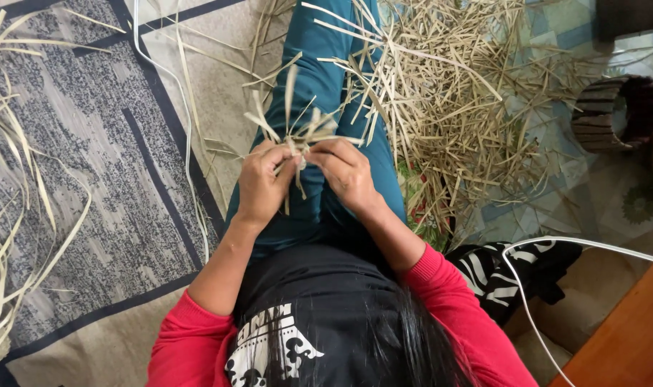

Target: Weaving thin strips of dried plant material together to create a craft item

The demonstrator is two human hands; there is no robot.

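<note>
While both hands work over the lap, the strips (292,132) sit pinched between them, a small fan of pale flat strands standing up and splaying outward. Left hand (263,183) is curled tight on the lower part of the bunch; right hand (346,170) is closed on it too, thumb and fingertips meeting the left just at the crossing point. Step in hand reads as an early weave or knot: only a few strands are joined, ends all loose. Next move would call for holding the crossing firm with one hand while the other folds a single free strand over without letting the rest slip.

Right of the lap, a big heap (441,93) of cut strips covers the floor. Beyond the heap, further right, a dark round basket (616,113) lies on its side; its opening looks empty, though the inside is shadowed and hard to read. Left of the lap, a grey patterned rug (83,158) carries longer loose strands (4,236). A white cord (548,247) loops near the right elbow.
</note>
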